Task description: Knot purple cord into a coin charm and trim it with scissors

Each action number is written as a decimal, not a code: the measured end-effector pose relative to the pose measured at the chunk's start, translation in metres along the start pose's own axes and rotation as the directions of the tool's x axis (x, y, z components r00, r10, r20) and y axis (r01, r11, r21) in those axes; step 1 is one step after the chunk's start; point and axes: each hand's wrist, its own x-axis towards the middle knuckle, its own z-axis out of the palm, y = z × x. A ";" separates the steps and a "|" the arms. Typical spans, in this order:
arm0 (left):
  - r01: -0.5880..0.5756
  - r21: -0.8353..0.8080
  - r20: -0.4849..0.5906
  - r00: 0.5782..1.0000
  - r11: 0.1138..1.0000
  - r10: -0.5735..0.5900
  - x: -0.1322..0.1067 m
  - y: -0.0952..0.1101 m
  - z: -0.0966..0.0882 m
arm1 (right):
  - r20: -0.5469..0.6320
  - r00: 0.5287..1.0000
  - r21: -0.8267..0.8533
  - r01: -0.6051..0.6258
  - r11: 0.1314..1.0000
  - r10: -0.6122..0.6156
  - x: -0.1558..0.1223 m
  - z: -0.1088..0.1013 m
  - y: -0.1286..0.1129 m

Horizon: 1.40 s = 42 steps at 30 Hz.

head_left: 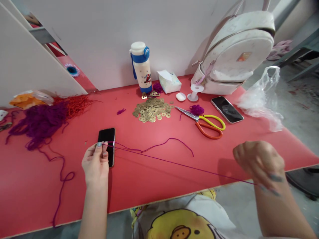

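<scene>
My left hand (96,162) pinches one end of a thin purple string (174,163) just over a black phone (107,143) lying on the red table (154,172). The string runs taut to the right, where my right hand (260,162), blurred and past the table's front edge, has its fingers closed on the other end. A loose tail of the same string curls across the table (171,141).
A pile of brass coins (152,110), orange-and-yellow scissors (206,123), a second phone (226,109), a spool (195,92), a bottle (141,66), tissues (169,81) and a white backpack (236,53) sit at the back. Purple and red yarn heaps (42,119) lie left.
</scene>
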 end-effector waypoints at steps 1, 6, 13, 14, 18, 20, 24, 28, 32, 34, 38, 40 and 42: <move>0.065 -0.069 0.005 0.998 0.995 -0.065 0.002 0.003 0.001 | 0.250 0.967 0.034 -0.050 0.998 0.040 -0.004 0.002 -0.008; 0.306 -0.262 0.060 0.952 0.915 -0.301 0.003 0.022 0.005 | 0.814 0.510 -0.125 -0.316 0.941 0.279 -0.002 0.022 -0.052; 0.179 -0.037 0.174 0.970 0.983 -0.170 -0.024 0.017 0.010 | 0.709 0.699 -0.033 -0.103 0.994 0.096 0.017 0.088 -0.082; 0.167 0.003 0.255 0.953 0.986 -0.162 -0.031 0.015 0.013 | 0.611 0.791 0.012 -0.040 0.999 0.024 0.017 0.106 -0.090; 0.082 0.095 0.505 0.855 0.992 -0.119 -0.064 0.010 0.033 | 0.460 0.850 0.186 0.192 0.964 -0.258 0.013 0.179 -0.125; 0.013 0.119 0.554 0.829 0.993 -0.077 -0.075 0.008 0.040 | 0.538 0.788 0.211 0.218 0.953 -0.300 0.011 0.202 -0.134; -0.133 0.177 0.544 0.839 0.975 0.015 -0.077 0.006 0.035 | 0.537 0.822 0.116 0.147 0.982 -0.187 0.009 0.204 -0.123; -0.323 0.300 0.468 0.870 0.897 0.157 -0.066 0.008 0.018 | 0.498 0.862 0.092 0.056 0.994 -0.095 0.011 0.166 -0.099; -0.479 0.482 0.406 0.864 0.733 0.298 -0.055 0.015 0.000 | 0.438 0.897 0.009 -0.077 0.997 0.066 0.015 0.116 -0.084; -0.506 0.488 0.378 0.857 0.711 0.351 -0.049 0.018 -0.009 | 0.396 0.913 -0.017 -0.101 0.995 0.099 0.015 0.095 -0.078; -0.485 0.486 0.309 0.874 0.727 0.376 -0.037 0.019 -0.022 | 0.387 0.906 -0.073 -0.155 0.985 0.171 0.013 0.071 -0.066; -0.476 0.494 0.289 0.879 0.728 0.378 -0.032 0.018 -0.027 | 0.398 0.896 -0.092 -0.176 0.980 0.198 0.012 0.065 -0.061; -0.465 0.512 0.255 0.885 0.722 0.389 -0.028 0.019 -0.029 | 0.411 0.886 -0.107 -0.185 0.977 0.213 0.010 0.060 -0.058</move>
